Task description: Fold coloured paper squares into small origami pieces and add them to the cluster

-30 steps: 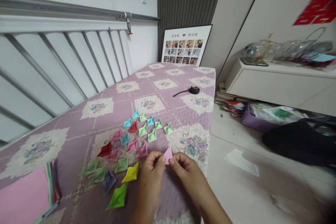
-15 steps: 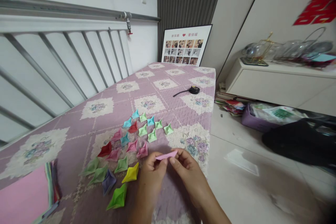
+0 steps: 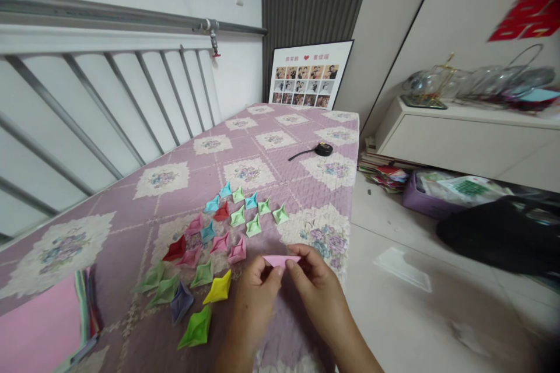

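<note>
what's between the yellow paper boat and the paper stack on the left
In the head view, a purple boat and a pale green boat lie there, then bare tablecloth up to the paper stack.

The left hand (image 3: 258, 287) and right hand (image 3: 318, 287) pinch a pink paper (image 3: 281, 260) between them, both thumbs on its near edge. On the flowered cloth (image 3: 205, 169), folded boats (image 3: 195, 329) spread to the left: 2 are red, 4 blue, 1 yellow, 1 purple, the others pink or green. A paper stack (image 3: 39, 320) lies at the lower left, pink on top. Farther back rests a black tape measure (image 3: 324, 150). A photo board (image 3: 308, 76) leans behind the cloth; a radiator (image 3: 109, 111) lines the left wall. Right, a black bag (image 3: 499, 236) sits near a purple bin (image 3: 426, 198).
</note>
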The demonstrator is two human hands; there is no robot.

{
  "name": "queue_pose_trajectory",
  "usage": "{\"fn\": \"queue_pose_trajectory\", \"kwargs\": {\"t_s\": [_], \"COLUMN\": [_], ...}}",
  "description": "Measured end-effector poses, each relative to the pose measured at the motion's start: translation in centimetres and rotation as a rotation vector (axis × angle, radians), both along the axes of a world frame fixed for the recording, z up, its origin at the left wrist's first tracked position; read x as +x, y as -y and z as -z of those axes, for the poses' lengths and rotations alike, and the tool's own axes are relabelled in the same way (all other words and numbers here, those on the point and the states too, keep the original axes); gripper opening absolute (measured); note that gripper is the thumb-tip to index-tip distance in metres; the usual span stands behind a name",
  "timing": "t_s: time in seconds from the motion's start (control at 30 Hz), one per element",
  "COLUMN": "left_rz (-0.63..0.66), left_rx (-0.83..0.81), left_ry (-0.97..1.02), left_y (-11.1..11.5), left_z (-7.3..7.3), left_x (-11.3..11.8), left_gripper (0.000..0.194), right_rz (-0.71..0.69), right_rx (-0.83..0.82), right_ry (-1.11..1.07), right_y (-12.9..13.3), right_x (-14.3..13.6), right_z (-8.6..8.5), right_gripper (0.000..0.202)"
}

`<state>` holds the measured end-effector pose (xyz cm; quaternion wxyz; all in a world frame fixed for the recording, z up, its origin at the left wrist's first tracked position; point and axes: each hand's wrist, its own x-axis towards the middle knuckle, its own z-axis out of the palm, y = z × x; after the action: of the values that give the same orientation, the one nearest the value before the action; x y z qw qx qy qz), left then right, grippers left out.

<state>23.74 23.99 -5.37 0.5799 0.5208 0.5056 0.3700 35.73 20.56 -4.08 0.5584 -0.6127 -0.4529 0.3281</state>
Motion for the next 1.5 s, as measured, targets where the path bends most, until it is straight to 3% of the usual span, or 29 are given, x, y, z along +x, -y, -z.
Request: {"fn": "queue_pose_trajectory", "kwargs": {"t_s": [0.1, 0.2, 0.53, 0.63, 0.83, 1.0, 1.07, 1.2, 1.5], "left_rz": [0.024, 0.02, 0.074, 0.091, 0.056, 0.002, -0.012, -0.007, 0.012], "left_rx": [0.08, 0.105, 0.116, 0.109, 0.084, 0.026, 0.033, 0.095, 0.033], "left_ry": [-0.015, -0.03, 0.001, 0.001, -0.026, 0.125, 0.093, -0.03, 0.022], "left_y": [0.0, 0.1, -0.2, -0.3, -0.5, -0.6, -0.6, -0.6, -0.3], "left_z": [0.0, -0.1, 0.2, 0.3, 0.4, 0.9, 1.0, 0.6, -0.5], "left_x": [-0.1, -0.2, -0.4, -0.5, -0.6, -0.5, -0.6, -0.7, -0.3], "left_gripper": [0.015, 0.014, 0.013, 0.015, 0.018, 0.028, 0.026, 0.026, 0.025], "right_rz": [-0.03, -0.058, -0.134, -0.16, -0.289, -0.297, -0.305, -0.31, -0.326], "right_rx": [0.123, 0.153, -0.007, 0.0, 0.025, 0.064, 0.072, 0.08, 0.077], "right_ry": [0.254, 0.358, 0.346, 0.361, 0.376, 0.417, 0.448, 0.513, 0.565], "right_y": [0.1, 0.2, 0.5, 0.7, 1.0, 1.2, 1.2, 1.2, 1.2], "right_x": [0.1, 0.0, 0.1, 0.3, 0.9, 0.9, 0.9, 0.5, -0.2], "right_z": [-0.3, -0.7, -0.6, -0.7, -1.5, -1.3, -1.1, -0.9, -0.9], "right_gripper": [0.013, 0.012, 0.012, 0.005, 0.015, 0.015, 0.017, 0.02, 0.02]}}
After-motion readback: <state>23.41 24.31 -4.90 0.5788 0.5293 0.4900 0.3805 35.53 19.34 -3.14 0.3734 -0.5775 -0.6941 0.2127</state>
